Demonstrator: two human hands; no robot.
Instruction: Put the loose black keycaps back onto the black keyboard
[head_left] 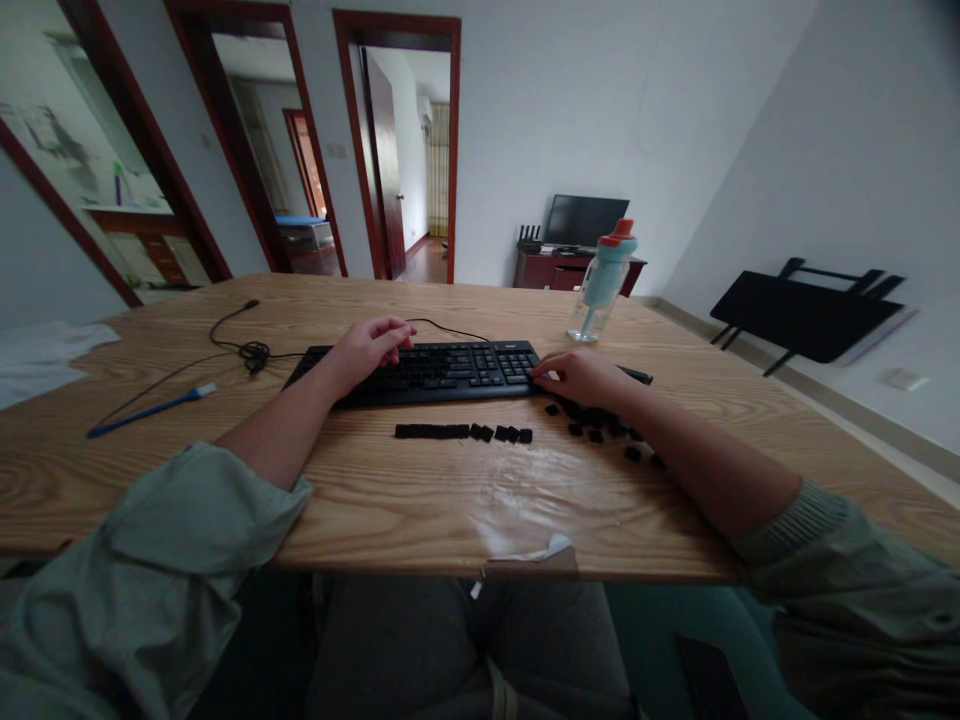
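A black keyboard (450,382) lies on the wooden table, its keys filled in unevenly on the left half. Over its left part hovers my left hand (367,352), fingers loosely bent and slightly apart, with nothing visible in them. At the keyboard's right end, my right hand (574,376) has thumb and forefinger brought together in a pinch; whatever is between them is too small to make out. Loose black keycaps (595,436) are scattered below my right wrist, some hidden by the forearm. In front of the keyboard runs a row of black keycaps (432,431), its right end spaced out.
A clear bottle (600,285) with a red and teal lid stands behind my right hand. Left lie a blue-handled brush (154,411) and a coiled black cable (253,354). White cloth (52,355) rests at the far left. Clear film (551,490) covers the table's front edge.
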